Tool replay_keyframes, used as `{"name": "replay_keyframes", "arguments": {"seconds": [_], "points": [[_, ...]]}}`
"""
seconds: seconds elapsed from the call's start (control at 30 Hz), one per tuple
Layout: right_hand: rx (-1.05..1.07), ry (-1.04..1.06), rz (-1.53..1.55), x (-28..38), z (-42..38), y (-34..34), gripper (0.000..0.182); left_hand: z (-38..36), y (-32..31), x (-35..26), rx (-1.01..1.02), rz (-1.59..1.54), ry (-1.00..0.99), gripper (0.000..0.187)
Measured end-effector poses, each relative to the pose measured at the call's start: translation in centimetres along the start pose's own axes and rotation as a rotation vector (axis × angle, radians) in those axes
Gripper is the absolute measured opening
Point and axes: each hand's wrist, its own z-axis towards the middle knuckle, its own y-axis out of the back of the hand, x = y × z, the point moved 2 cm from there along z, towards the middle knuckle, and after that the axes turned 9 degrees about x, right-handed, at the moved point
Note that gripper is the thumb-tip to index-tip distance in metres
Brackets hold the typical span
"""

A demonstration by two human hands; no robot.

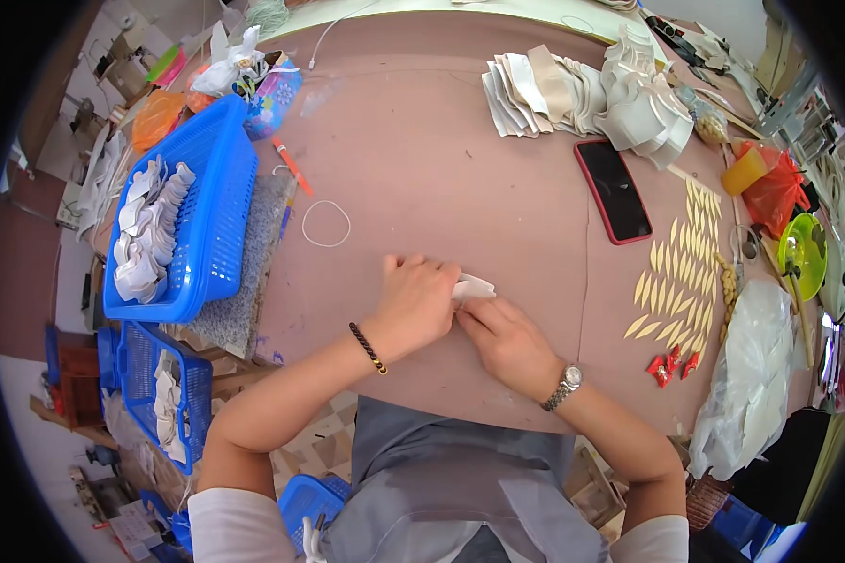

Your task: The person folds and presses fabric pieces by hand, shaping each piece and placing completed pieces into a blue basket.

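Note:
A small white piece (474, 287) lies between my two hands over the middle of the pinkish table (422, 178). My left hand (421, 296), below a dark beaded bracelet, has its fingers closed on the left end of the piece. From the right, my right hand (509, 342), with a watch at the wrist, pinches the piece's lower edge. Part of the piece is hidden under the fingers. Beyond my left hand, a thin white loop (326, 223) rests on the table.
A blue basket (218, 216) of white pieces stands left, near an orange pen (293, 167). Stacked white pieces (545, 94), a phone (614, 191), rows of pale leaf-shaped pieces (671, 272), red wrapped items (662, 369) and a plastic bag (749, 375) are right.

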Motion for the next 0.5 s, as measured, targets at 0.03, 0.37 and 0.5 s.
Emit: {"name": "replay_keyframes", "arguments": {"seconds": [0.03,0.37,0.5], "points": [[0.014,0.008,-0.008,0.0,0.0,-0.1,0.026,0.1,0.3,-0.2,0.07,0.022,0.019,0.013],[0.081,0.005,-0.032,0.1,0.5,0.3,0.034,-0.2,2.8,0.9,0.31,-0.016,-0.145,0.009],[0.067,0.001,-0.01,0.1,0.8,0.2,0.034,-0.5,2.6,1.1,0.328,0.106,-0.116,0.009]]}}
